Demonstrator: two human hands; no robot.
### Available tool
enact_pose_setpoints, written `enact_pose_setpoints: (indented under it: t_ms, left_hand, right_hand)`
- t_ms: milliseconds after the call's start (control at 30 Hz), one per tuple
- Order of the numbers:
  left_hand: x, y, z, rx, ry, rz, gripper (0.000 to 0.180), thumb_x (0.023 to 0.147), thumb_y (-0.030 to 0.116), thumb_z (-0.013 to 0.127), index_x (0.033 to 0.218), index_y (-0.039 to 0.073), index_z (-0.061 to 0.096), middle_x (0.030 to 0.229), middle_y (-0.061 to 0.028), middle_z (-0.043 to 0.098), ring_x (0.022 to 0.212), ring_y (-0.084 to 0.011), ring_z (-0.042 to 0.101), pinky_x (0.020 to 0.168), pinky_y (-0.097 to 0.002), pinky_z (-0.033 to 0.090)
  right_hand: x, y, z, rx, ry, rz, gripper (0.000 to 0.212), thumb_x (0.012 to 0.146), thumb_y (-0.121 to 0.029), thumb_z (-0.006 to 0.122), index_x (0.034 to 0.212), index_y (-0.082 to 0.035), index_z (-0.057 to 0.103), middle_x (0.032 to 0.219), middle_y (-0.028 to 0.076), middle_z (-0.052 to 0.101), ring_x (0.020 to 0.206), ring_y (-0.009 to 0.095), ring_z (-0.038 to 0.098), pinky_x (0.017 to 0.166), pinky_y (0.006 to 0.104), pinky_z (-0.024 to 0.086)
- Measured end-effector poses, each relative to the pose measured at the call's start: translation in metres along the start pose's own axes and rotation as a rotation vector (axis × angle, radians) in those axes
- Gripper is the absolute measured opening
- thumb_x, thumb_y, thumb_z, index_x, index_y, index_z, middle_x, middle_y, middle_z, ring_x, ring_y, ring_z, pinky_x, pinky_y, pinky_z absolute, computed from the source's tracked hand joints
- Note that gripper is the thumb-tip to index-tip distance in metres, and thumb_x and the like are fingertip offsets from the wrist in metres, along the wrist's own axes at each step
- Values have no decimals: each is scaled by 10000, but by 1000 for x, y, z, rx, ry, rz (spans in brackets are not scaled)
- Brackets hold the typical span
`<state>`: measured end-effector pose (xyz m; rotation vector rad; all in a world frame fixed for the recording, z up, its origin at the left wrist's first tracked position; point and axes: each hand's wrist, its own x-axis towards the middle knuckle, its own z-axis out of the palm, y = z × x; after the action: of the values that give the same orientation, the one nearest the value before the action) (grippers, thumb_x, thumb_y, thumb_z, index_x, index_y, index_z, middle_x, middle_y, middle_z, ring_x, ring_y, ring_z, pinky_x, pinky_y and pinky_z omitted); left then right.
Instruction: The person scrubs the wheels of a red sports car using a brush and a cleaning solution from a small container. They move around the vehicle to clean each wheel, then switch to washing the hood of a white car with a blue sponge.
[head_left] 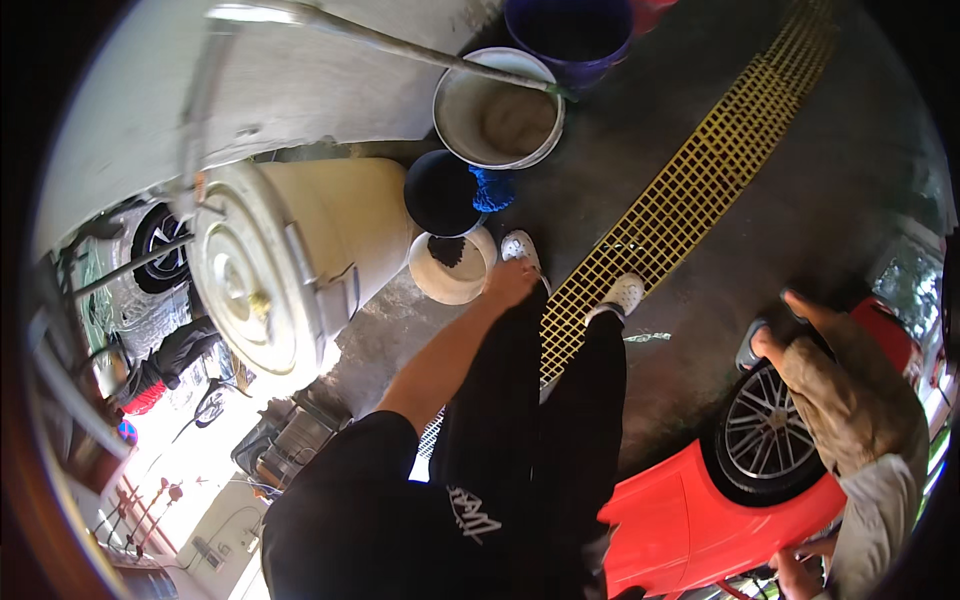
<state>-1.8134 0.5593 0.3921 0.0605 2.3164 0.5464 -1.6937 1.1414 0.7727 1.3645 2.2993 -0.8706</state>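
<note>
My left hand hangs low beside my leg, just right of a cream bucket. Its fingers are small and blurred, so their closure is unclear; no object shows in it. Behind that bucket stands a black round bucket with a bundle of blue cloth over its right rim. Farther back is a white bucket with murky contents, crossed by a long pole. My right hand is out of view.
A large cream barrel with a lid lies to my left. Yellow floor grating runs under my feet. A purple bucket stands at the back. At right, another person is beside a red car and its wheel.
</note>
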Motion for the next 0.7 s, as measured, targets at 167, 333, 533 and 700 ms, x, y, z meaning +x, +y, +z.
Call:
enact_pose_setpoints:
  t_ms: [167,333,533,700]
  left_hand:
    - [127,-121,-27,318,181,-30,894,768,452,841,1518,198,424,1420,-181,520,1246,-399,572,957,-541,510]
    - [197,-172,-13,154,223,212,782,787,335,848,1448,202,450,1161,-184,606,1057,-407,645,871,-493,547]
    - [186,-169,-28,176,201,228,543,789,317,859,1270,193,640,1006,-120,631,925,-327,662,818,-431,558]
    - [187,-180,-37,-81,364,212,560,861,324,835,1317,102,598,1043,-110,660,907,-247,680,824,-351,569]
  right_hand:
    - [124,-34,62,-305,-8,-125,524,1068,-447,489,1424,-71,567,1394,95,603,1211,247,613,1029,353,488]
    - [178,-12,140,-435,-68,-136,520,1067,-446,491,1419,-72,573,1384,93,610,1204,244,617,1019,351,493]
    - [207,7,213,-505,-137,-155,516,1067,-445,493,1413,-72,580,1372,91,619,1195,240,622,1007,350,499]
    - [179,19,238,-408,-40,-193,513,1066,-444,494,1407,-73,586,1363,89,626,1188,238,625,997,348,505]
